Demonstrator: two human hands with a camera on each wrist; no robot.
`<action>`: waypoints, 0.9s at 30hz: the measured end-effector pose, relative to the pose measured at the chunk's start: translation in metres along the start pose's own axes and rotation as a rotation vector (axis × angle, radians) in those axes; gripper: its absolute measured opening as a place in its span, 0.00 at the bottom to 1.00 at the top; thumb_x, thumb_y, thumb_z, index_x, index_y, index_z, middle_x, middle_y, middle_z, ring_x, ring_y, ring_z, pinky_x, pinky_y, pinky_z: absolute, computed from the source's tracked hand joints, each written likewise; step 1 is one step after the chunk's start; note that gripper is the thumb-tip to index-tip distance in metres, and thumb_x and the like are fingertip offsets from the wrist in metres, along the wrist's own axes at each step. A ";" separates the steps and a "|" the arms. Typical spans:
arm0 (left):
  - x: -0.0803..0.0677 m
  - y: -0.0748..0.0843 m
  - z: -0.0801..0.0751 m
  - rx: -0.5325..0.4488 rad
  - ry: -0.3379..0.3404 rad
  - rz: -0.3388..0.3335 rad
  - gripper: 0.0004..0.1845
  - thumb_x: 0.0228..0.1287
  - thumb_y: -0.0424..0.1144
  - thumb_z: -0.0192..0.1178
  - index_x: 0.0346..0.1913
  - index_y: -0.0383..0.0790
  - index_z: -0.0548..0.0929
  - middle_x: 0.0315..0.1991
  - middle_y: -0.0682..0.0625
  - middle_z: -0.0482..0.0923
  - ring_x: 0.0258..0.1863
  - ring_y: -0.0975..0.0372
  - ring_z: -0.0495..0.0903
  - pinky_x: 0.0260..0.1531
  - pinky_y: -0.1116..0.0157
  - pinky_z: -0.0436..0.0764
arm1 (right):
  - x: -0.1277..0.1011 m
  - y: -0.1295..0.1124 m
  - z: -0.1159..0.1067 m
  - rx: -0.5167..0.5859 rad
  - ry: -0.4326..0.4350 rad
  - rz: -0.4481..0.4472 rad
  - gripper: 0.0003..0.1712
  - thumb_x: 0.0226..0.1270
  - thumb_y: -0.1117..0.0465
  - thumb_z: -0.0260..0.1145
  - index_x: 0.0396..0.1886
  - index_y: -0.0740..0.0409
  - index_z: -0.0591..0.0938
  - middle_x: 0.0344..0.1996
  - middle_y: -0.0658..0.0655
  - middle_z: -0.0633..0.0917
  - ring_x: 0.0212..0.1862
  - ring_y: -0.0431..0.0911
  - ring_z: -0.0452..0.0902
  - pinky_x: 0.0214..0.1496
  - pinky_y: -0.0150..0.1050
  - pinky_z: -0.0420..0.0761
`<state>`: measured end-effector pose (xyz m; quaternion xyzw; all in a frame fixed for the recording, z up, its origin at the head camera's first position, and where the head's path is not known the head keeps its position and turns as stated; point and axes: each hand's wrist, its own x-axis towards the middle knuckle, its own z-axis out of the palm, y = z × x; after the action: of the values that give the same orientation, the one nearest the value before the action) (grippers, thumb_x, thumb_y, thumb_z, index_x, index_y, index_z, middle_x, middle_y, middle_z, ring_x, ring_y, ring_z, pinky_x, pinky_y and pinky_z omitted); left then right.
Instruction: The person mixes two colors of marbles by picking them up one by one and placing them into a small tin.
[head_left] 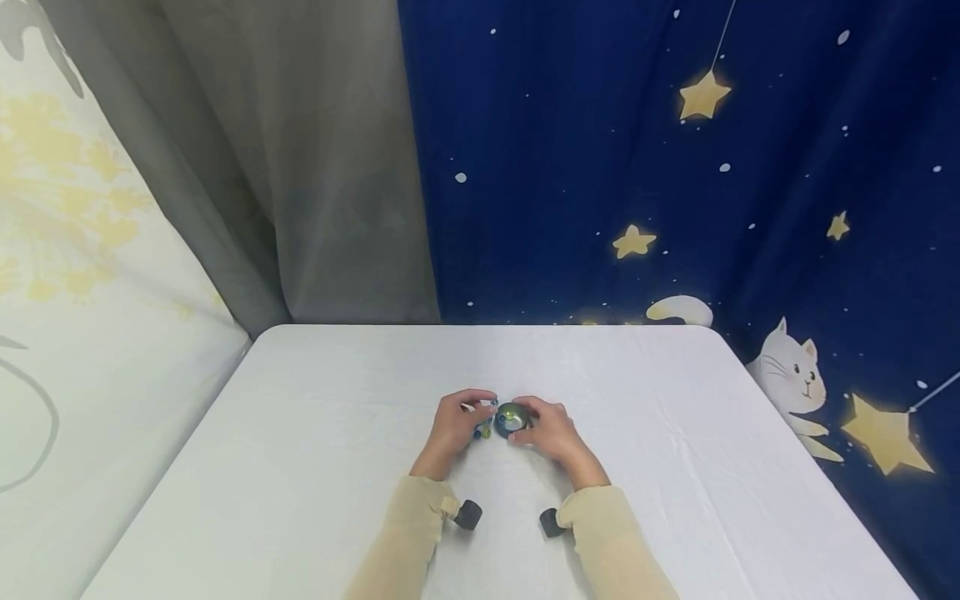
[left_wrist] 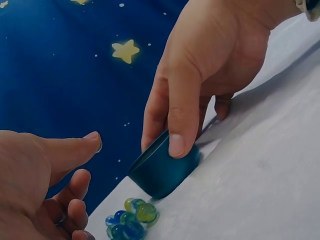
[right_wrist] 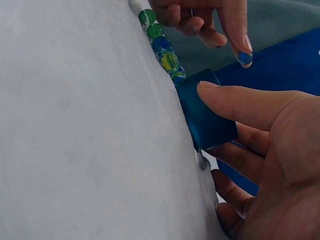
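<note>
My right hand (head_left: 551,429) holds a teal metallic round tin (left_wrist: 167,172) by its side, thumb on the near wall and fingers round the far side. The tin stands on the table with its open mouth up; in the head view something yellow and blue shows inside it. Just left of the tin lies a cluster of glass marbles (left_wrist: 132,220), green, blue and yellow. Above that cluster is my left hand (head_left: 455,423), pinching a single blue marble (right_wrist: 244,58) at its fingertips. Its grip is partly hidden in the left wrist view.
A white cloth covers the table (head_left: 315,467), with faint creases at the right. Behind stand a grey curtain (head_left: 345,167) and a dark blue curtain (head_left: 540,150) with stars and a white cat. Black wrist cameras (head_left: 468,515) stick inward from both sleeves.
</note>
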<state>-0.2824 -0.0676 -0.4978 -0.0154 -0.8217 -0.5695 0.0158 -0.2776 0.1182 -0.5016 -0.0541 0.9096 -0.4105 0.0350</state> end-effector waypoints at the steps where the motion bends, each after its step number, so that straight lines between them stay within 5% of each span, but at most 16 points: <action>1: 0.000 0.000 0.001 -0.003 -0.006 0.000 0.10 0.58 0.36 0.67 0.44 0.44 0.88 0.31 0.52 0.76 0.31 0.60 0.72 0.32 0.64 0.71 | 0.000 0.000 0.000 0.000 0.001 -0.003 0.33 0.48 0.58 0.78 0.58 0.48 0.80 0.58 0.57 0.80 0.64 0.61 0.65 0.61 0.65 0.61; 27: -0.003 0.003 0.007 -0.003 -0.030 0.055 0.11 0.57 0.35 0.68 0.43 0.43 0.88 0.30 0.52 0.77 0.33 0.59 0.73 0.36 0.62 0.72 | 0.001 0.001 0.002 -0.006 0.008 -0.020 0.33 0.48 0.59 0.78 0.58 0.50 0.80 0.58 0.58 0.80 0.64 0.61 0.66 0.62 0.63 0.62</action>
<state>-0.2794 -0.0604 -0.4974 -0.0465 -0.8201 -0.5700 0.0192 -0.2784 0.1173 -0.5042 -0.0619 0.9103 -0.4085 0.0271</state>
